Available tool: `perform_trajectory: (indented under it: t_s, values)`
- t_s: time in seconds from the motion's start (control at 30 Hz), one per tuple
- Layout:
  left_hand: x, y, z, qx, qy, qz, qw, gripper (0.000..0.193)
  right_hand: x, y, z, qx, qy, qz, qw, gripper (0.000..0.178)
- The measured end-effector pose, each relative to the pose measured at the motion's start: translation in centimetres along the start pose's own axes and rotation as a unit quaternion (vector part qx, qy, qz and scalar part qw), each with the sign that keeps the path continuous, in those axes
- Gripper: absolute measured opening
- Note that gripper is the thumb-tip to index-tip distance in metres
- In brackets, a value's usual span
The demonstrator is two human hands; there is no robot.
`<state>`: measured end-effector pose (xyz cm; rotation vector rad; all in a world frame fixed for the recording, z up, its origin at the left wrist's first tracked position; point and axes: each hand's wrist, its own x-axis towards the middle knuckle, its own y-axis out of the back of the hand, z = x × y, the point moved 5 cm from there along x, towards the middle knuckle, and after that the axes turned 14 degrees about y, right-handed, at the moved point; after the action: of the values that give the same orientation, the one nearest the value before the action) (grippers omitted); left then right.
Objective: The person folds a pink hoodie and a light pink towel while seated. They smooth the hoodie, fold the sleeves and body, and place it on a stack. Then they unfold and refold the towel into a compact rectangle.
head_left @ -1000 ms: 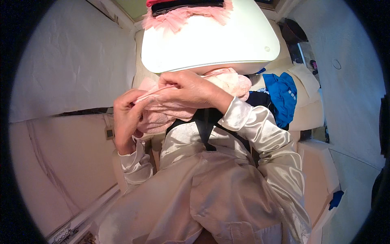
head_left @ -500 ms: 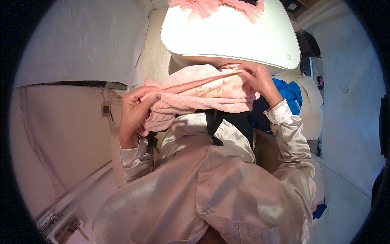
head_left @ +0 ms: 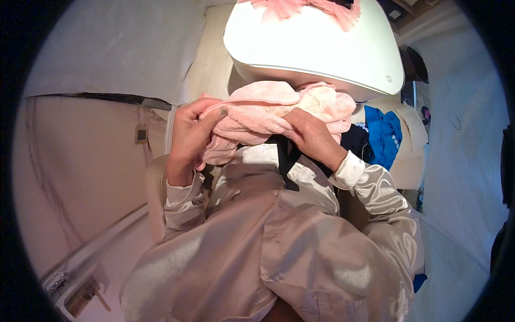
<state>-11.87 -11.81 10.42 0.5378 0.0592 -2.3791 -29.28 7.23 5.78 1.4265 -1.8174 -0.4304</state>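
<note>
Near side of the broad white top [head_left: 316, 45], the pink cloth [head_left: 252, 111] hangs bunched — the step looks like gathering. The left hand [head_left: 194, 124] pinches its left end; the right hand [head_left: 315, 138] grips its near edge — regripping calls for a steady left hold.

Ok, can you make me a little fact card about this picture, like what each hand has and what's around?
Left hand: holding one end of the pink terry cloth, thumb on top
Right hand: fingers on the cloth's near edge
Cloth shape: bunched and folded
In front: white round-cornered tabletop, with pink tulle at its far side
To the right: blue cloth with white flower shapes
Sleeves: shiny, pale
</note>
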Motion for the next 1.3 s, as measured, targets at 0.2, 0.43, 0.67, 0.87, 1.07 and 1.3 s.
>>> perform_trajectory:
  t_s: [0.2,0.43,0.67,0.87,1.07,1.3]
  values:
    - [-0.4,0.3,-2.2,0.000,0.056,-0.022,0.998,0.015,-0.8,2.5,0.5,0.246,-0.120,-0.113,0.955,0.022]
    - [0.4,0.2,-4.1,-0.030,0.030,-0.062,0.997,0.017,-0.4,1.6,0.8,0.230,-0.182,-0.104,0.950,0.031]
    - [0.5,-1.0,-4.4,-0.104,0.070,-0.082,0.989,0.017,1.7,-1.1,0.7,0.239,-0.094,-0.098,0.961,0.038]
    - [-0.1,-1.6,-4.4,-0.119,0.083,-0.130,0.981,0.017,5.4,-3.8,-1.9,0.427,-0.081,-0.129,0.891,0.048]
    - [-0.5,-1.4,-4.5,-0.075,0.090,-0.136,0.984,0.016,5.8,-4.4,-1.9,0.613,-0.231,-0.139,0.743,0.020]
    - [-0.7,-1.1,-4.9,-0.097,0.065,-0.121,0.986,0.022,6.4,-2.7,-1.2,0.336,-0.083,-0.094,0.933,0.012]
